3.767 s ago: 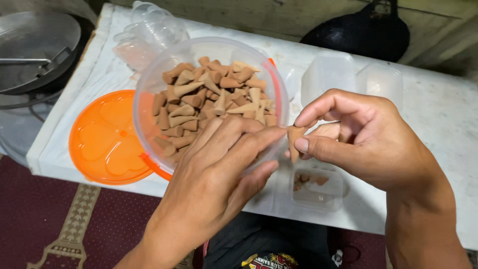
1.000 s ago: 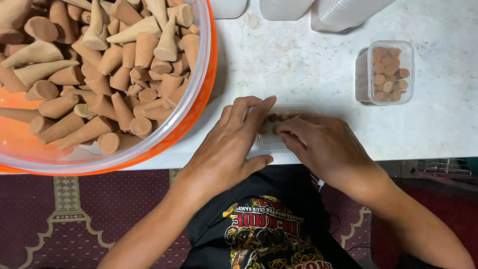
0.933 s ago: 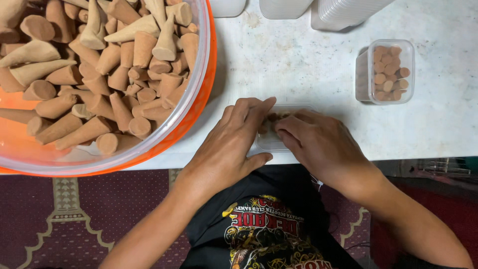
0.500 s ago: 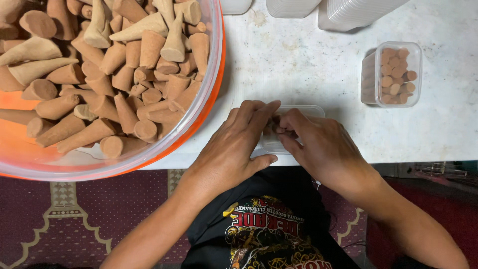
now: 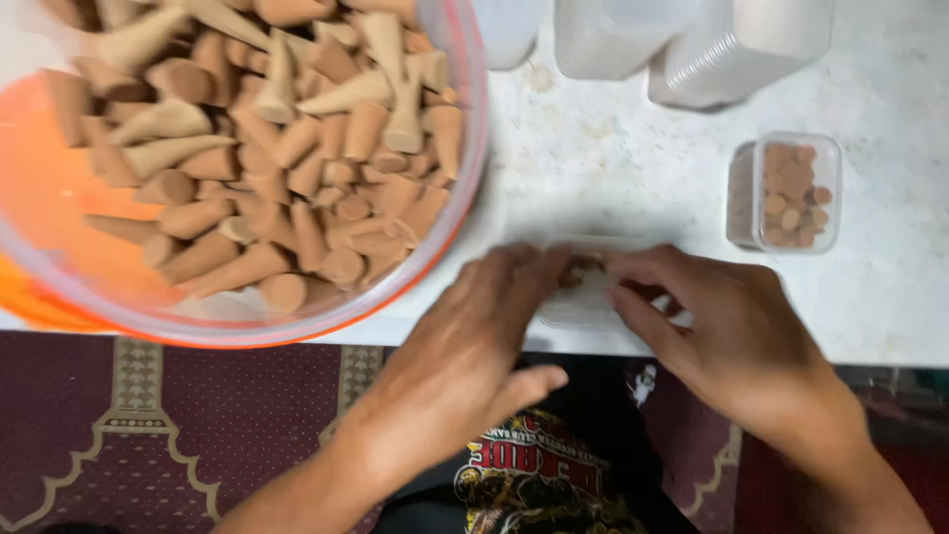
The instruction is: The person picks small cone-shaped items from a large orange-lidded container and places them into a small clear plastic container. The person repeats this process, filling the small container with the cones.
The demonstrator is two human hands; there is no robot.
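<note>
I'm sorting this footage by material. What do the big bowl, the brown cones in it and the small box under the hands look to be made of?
The big bowl looks like clear, glossy plastic: the cones show through its wall. The brown cones look like a matte, dry pressed powder or clay, though that is uncertain. The small box seems to be thin clear plastic, mostly hidden by the left hand and right hand.

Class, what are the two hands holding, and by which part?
Both hands, left hand and right hand, grip a small clear plastic box by its near rim.
</note>
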